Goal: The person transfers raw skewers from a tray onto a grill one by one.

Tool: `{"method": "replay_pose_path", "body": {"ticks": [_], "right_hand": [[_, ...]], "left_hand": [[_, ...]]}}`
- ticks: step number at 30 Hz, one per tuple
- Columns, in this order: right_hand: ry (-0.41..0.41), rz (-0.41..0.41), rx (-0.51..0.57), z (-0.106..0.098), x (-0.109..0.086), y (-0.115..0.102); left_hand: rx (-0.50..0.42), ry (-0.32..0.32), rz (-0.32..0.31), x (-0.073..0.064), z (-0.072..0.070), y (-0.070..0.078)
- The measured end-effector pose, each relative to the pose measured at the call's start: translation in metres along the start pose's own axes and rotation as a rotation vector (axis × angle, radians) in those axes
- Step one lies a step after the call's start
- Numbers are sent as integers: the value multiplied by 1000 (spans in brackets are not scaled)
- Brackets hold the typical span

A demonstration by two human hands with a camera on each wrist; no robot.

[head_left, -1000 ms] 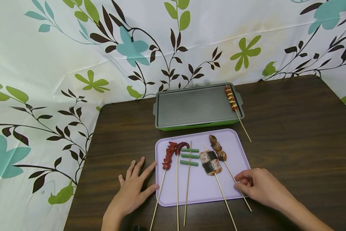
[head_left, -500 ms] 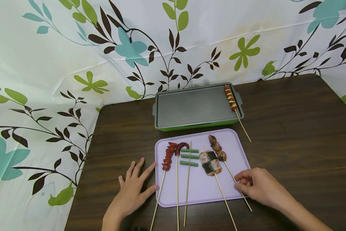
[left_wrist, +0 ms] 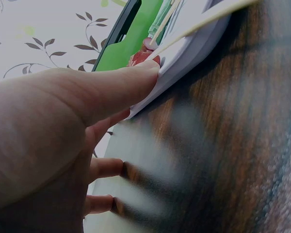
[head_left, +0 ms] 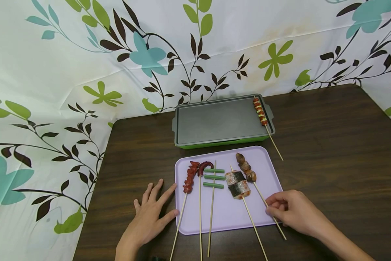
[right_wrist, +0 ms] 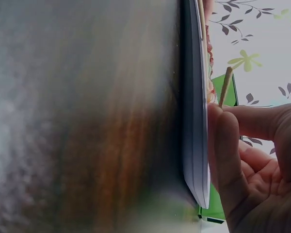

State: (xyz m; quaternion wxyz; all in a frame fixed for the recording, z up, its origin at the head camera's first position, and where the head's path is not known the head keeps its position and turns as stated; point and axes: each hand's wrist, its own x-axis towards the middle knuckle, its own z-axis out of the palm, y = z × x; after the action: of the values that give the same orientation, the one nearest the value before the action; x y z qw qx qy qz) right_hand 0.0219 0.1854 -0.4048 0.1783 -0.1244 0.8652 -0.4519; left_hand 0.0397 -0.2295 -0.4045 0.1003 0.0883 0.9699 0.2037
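A lilac tray (head_left: pixel 228 217) holds several food skewers with their sticks over its near edge. At its right, my right hand (head_left: pixel 295 210) pinches the stick of the brown mushroom-like skewer (head_left: pixel 246 168) between thumb and fingers; the stick end (right_wrist: pixel 225 87) pokes up past the fingertips in the right wrist view. Left of that lies a skewer wrapped in black and pinkish bands (head_left: pixel 238 185). Further left are a green-stick skewer (head_left: pixel 214 177), a dark red tentacle skewer (head_left: pixel 204 167) and a red chunk skewer (head_left: pixel 190 177). My left hand (head_left: pixel 149 215) is spread on the table, thumb at the tray's left rim.
Behind the tray stands a green grill with a dark grey plate (head_left: pixel 215 121). A red-and-yellow skewer (head_left: pixel 260 111) lies on its right side, stick hanging over the front edge. A patterned curtain (head_left: pixel 182 54) hangs behind the brown table (head_left: pixel 329 145).
The stick's near end has shifted very slightly to the right with my right hand. My left hand stays in place, and the skewers lie as before.
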Motion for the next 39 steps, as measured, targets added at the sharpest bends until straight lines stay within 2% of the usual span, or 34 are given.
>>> {"method": "replay_pose_path", "body": {"ticks": [6, 12, 19, 25, 33, 39], "right_hand": [[42, -31, 1, -1, -3, 0], [90, -87, -57, -4, -5, -2], [114, -129, -71, -13, -5, -12], [141, -118, -48, -27, 2, -25], [132, -40, 51, -51, 23, -37], [149, -8, 12, -69, 42, -43]], "left_hand": [[-1, 7, 9, 0, 0, 0], [0, 14, 14, -1, 0, -1], [-1, 20, 15, -1, 0, 0], [0, 20, 16, -1, 0, 0], [-3, 5, 10, 0, -1, 1], [-5, -2, 9, 0, 0, 1]]}}
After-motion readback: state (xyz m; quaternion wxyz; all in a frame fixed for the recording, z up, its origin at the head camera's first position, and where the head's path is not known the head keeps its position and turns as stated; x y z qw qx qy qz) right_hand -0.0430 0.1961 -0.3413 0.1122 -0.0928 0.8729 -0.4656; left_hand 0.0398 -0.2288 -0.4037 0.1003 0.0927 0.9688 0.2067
